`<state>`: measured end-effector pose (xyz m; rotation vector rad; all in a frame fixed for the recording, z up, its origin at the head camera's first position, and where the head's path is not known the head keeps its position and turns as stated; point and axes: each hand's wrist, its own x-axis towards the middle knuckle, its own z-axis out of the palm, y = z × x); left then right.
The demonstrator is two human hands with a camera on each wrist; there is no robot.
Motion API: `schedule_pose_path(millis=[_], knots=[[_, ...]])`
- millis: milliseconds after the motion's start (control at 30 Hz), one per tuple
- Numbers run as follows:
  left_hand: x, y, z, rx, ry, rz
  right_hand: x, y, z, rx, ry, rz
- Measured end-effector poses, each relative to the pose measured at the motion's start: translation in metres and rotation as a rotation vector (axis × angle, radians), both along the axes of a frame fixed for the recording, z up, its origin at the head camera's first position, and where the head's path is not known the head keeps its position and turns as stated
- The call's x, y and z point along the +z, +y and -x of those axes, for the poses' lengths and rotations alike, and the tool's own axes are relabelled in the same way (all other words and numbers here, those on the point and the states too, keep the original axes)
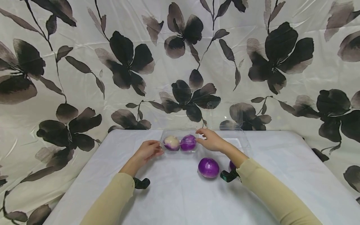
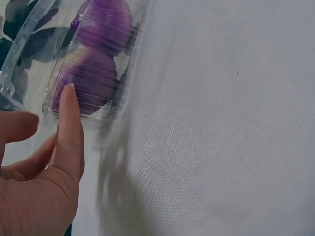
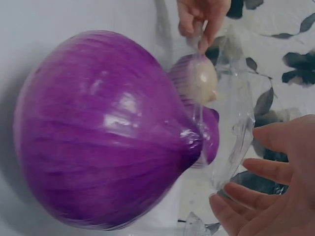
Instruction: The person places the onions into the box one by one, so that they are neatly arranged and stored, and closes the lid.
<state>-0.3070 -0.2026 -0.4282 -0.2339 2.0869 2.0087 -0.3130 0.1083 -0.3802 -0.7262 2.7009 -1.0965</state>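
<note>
In the head view a clear plastic clamshell box lies near the table's far edge. Inside sit a pale, purple-based onion and a purple onion. At the box's left end is my left hand, its index finger straight along the clear wall and the thumb apart in the left wrist view. My right hand is at the other end, fingers spread beside the clear plastic in the right wrist view; whether they touch is unclear. A large purple onion fills much of that view.
That loose onion lies in front of the right hand, with another onion mostly hidden by the right wrist. A second clear box is behind the right forearm. A floral sheet hangs behind the white table.
</note>
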Motion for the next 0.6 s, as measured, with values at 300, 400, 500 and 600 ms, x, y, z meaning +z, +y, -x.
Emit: schedule_pose_path(millis=[300,400,500,600], knots=[[0.006,-0.002,-0.011,-0.047,-0.007,0.024,-0.007,0.002,-0.002,0.044,0.086,-0.032],[0.007,-0.003,-0.014,-0.053,-0.01,0.034,-0.009,0.002,-0.003,0.042,0.105,-0.037],[0.007,-0.004,-0.017,-0.058,-0.013,0.036,-0.011,0.0,-0.004,0.039,0.123,-0.046],[0.006,-0.005,-0.021,-0.074,-0.011,0.029,-0.014,0.0,-0.005,0.03,0.123,-0.051]])
